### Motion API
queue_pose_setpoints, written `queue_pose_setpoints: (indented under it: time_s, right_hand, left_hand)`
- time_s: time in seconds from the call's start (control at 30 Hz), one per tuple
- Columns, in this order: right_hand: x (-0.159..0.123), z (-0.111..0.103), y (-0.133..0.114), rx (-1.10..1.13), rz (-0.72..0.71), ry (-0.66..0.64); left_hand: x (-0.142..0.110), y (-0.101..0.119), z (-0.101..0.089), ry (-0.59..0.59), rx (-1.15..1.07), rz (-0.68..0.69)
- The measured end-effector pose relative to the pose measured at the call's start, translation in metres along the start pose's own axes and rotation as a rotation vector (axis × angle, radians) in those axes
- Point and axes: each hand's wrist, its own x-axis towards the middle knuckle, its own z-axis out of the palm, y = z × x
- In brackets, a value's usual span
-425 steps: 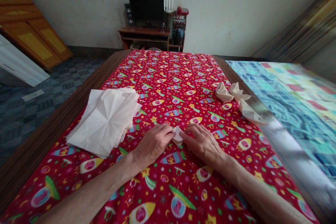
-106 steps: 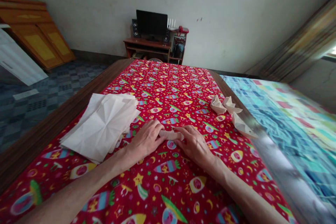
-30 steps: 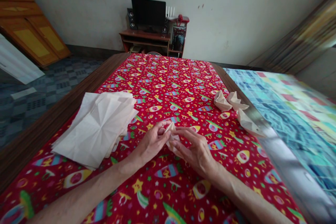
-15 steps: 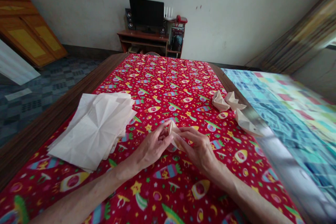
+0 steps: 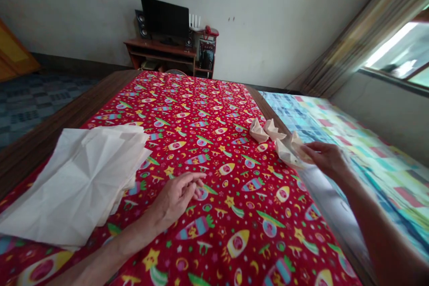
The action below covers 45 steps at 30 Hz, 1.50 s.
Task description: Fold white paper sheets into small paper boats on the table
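My right hand (image 5: 325,158) reaches over the table's right edge, its fingers pinching a folded paper shape (image 5: 296,141). Right beside it lies another folded paper boat-like shape (image 5: 284,153); whether the two touch I cannot tell. Two more pale folded shapes, one on the left (image 5: 258,131) and one on the right (image 5: 274,130), sit just beyond. My left hand (image 5: 182,192) rests over the red cloth with its fingers loosely bent and apart, holding nothing. To its left is a stack of creased white paper sheets (image 5: 89,178), fanned unevenly.
A red patterned cloth (image 5: 208,143) covers the table, whose dark wooden edge (image 5: 83,111) shows at the left. Along the right side lies a bed with a patchwork cover (image 5: 321,118). A desk with a monitor (image 5: 166,18) stands against the far wall.
Both hands were together on a folded paper in the middle. My right hand has carried it right to the other folded shapes; my left hand has let go. The view has turned right.
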Motion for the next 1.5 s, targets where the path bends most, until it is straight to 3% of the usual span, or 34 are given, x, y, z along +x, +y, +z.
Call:
queue_pose_setpoints:
  time_s: [0.1, 0.27, 0.43, 0.87, 1.03, 1.13, 1.33, 1.5]
  right_hand:
    - [0.0, 0.003, 0.007, -0.012, 0.044, -0.095]
    - [-0.001, 0.008, -0.009, -0.062, -0.025, -0.145]
    - [-0.001, 0.015, -0.007, -0.12, -0.069, -0.158]
    - [-0.003, 0.027, -0.018, -0.343, -0.034, -0.36]
    - [-0.004, 0.024, -0.025, -0.435, -0.177, -0.256]
    - [-0.002, 0.021, -0.031, -0.484, -0.135, -0.204]
    - [0.006, 0.02, -0.04, -0.438, -0.043, -0.345]
    - [0.015, 0.025, -0.037, -0.45, -0.036, -0.386]
  left_hand:
    - [0.0, 0.002, 0.0, -0.004, 0.028, 0.019]
    - [0.0, 0.003, 0.0, -0.019, 0.034, 0.038]
    - [0.0, 0.003, -0.001, -0.023, 0.044, 0.049]
    - [0.0, 0.008, -0.002, -0.043, 0.09, 0.029]
    - [0.0, 0.006, -0.001, -0.033, 0.089, 0.042]
    - [-0.001, 0.005, -0.001, -0.034, 0.077, 0.036]
    - [-0.002, 0.006, -0.001, -0.042, 0.091, 0.035]
    - [-0.002, 0.007, -0.001, -0.043, 0.112, 0.029]
